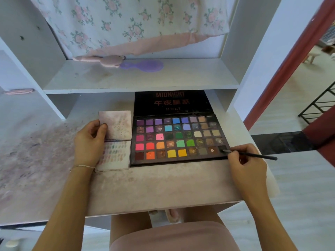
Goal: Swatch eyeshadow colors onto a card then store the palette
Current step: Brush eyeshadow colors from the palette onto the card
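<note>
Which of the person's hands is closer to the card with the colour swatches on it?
The left hand: it rests on the swatch card. The right hand is across the open palette, dipping a brush into a corner pan.

Soft, even daylight fills the room, brightest through the doorway (324, 57) at right. Shadows stay faint. The wide lens bends the shelf (141, 82) edges; the corners go blurry.
</note>
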`<state>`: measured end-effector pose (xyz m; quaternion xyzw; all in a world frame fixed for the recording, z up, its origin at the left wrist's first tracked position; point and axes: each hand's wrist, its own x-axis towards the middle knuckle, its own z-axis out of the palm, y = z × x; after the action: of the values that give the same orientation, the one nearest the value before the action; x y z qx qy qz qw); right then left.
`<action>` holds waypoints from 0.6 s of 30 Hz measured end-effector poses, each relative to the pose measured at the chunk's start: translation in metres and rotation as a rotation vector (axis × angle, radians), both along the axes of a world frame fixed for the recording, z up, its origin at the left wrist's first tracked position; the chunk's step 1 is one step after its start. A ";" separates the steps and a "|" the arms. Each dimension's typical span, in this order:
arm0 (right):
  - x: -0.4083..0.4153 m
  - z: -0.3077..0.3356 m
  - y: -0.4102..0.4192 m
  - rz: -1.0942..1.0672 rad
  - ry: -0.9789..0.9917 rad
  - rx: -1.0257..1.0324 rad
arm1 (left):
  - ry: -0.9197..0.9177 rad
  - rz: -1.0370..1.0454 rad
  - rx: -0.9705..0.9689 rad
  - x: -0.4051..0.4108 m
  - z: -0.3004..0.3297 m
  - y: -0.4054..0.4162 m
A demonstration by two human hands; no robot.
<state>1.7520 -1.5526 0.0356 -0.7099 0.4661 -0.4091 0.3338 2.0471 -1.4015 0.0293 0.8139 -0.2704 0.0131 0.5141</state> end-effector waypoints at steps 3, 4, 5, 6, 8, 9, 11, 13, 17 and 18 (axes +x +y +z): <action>0.001 0.000 0.000 0.005 -0.024 -0.009 | 0.006 -0.010 -0.014 -0.001 0.000 0.000; 0.002 0.000 0.000 0.003 -0.017 -0.005 | 0.005 -0.012 -0.018 -0.001 0.000 0.001; 0.002 0.000 0.000 -0.003 -0.004 0.004 | 0.001 -0.013 -0.018 -0.001 0.000 0.001; 0.002 0.000 0.000 -0.011 0.004 0.012 | -0.004 -0.013 -0.015 -0.001 -0.001 0.001; 0.001 0.001 0.001 -0.019 -0.003 0.014 | -0.009 -0.014 -0.011 0.000 -0.001 0.000; 0.002 0.002 0.002 -0.017 -0.014 0.011 | -0.006 -0.016 -0.013 0.000 -0.001 0.000; 0.002 0.003 0.003 0.006 -0.050 0.003 | -0.001 -0.020 -0.016 0.001 -0.001 0.000; 0.005 0.004 0.005 0.041 -0.076 0.007 | -0.002 -0.021 -0.011 0.002 -0.002 0.000; 0.016 0.004 0.011 0.151 -0.130 0.046 | 0.001 -0.013 -0.002 0.002 -0.002 0.000; 0.020 0.004 0.015 0.181 -0.141 0.056 | 0.004 -0.010 0.002 0.002 -0.002 0.000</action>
<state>1.7717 -1.5381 0.0395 -0.7087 0.3868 -0.4131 0.4212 2.0494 -1.4013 0.0275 0.8129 -0.2734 0.0085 0.5141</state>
